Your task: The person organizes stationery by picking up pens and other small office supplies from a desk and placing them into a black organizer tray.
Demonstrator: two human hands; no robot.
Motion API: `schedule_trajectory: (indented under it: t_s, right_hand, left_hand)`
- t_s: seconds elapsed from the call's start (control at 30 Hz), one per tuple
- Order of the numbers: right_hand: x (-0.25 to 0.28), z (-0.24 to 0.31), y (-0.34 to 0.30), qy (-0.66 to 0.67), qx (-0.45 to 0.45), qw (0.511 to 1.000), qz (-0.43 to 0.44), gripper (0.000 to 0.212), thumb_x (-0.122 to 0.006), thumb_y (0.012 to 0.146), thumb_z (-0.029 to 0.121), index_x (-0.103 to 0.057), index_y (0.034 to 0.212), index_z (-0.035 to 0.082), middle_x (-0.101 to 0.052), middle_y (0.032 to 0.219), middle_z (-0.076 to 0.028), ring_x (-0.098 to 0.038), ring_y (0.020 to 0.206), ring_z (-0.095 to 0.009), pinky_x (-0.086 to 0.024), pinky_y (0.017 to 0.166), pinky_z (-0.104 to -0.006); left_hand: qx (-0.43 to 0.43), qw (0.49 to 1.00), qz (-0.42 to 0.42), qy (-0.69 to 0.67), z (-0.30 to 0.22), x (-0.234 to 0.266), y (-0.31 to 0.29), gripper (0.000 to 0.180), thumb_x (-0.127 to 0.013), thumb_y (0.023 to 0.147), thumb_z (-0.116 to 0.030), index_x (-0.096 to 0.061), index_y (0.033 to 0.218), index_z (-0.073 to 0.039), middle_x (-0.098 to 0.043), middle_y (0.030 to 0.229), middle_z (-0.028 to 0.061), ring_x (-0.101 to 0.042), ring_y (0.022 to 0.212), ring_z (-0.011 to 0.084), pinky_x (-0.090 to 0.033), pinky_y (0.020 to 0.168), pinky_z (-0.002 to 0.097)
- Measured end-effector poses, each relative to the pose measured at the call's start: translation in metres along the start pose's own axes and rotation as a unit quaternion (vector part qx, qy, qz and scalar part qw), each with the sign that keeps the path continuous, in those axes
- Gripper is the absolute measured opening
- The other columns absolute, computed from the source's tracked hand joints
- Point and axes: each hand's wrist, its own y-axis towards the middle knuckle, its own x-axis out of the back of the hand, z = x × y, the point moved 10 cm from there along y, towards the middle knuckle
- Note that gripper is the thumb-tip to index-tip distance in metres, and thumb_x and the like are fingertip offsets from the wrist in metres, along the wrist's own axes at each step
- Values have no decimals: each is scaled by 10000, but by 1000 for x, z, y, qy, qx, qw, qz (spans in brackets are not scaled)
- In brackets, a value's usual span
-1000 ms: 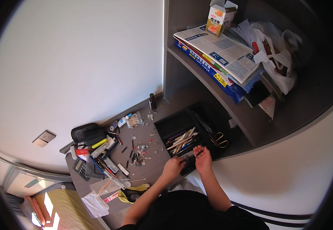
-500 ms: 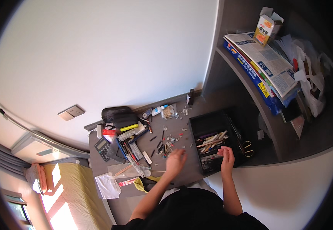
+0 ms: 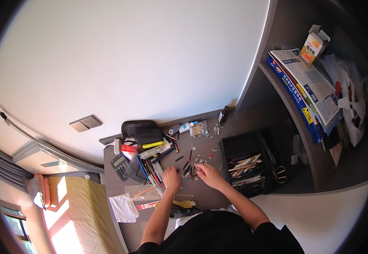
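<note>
The small scattered pieces lay on the grey desk, directly at my right hand fingertips. My left hand rested flat beside pens. Finger spread: indeterminate.

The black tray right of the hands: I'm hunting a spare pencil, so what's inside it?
The black tray holds a loose heap of pens and pencils in its near half. Anything beneath that heap is covered.

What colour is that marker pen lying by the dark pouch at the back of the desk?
Bright yellow marker pen, beside the black pouch; the head view shows it best.
</note>
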Motion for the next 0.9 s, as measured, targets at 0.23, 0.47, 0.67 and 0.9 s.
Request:
schedule_trajectory:
  t_s: [0.23, 0.47, 0.67, 0.9]
  right_hand:
    - [-38, -14, 46, -146, 73, 986, 28, 323, -662, 813, 97, -599, 1130, 78, -561, 1062, -96, -570, 1014, -309, -479, 871, -412]
    - [-67, -8, 60, -248, 190, 945, 93, 338, -697, 731, 76, -632, 1062, 94, -561, 1062, -52, -541, 1029, -253, -465, 858, -376]
    - [-82, -4, 60, -298, 213, 925, 104, 202, -605, 768, 66, -624, 968, 84, -556, 1009, -48, -526, 1022, -235, -444, 858, -368]
    - [-86, -6, 62, -346, 198, 910, 115, 162, -577, 784, 82, -624, 939, 80, -568, 985, -69, -550, 1023, -245, -471, 835, -384]
  left_hand:
    - [-93, 995, -31, -24, -23, 11, 57, 133, -620, 719, -80, -586, 844, -50, -576, 866, 121, -582, 851, 314, -475, 745, 432]
    - [-103, 995, 8, -7, -21, -6, 68, 156, -632, 708, -76, -606, 860, -47, -582, 854, 121, -591, 865, 312, -486, 742, 428]
    - [-65, 996, 19, -64, -3, -4, 61, 164, -667, 686, -94, -589, 814, -26, -606, 851, 146, -600, 848, 352, -488, 714, 456]
    - [123, 916, 121, -364, 29, -4, 34, 165, -701, 794, -147, -626, 858, -15, -616, 710, 53, -576, 627, 193, -453, 612, 322]
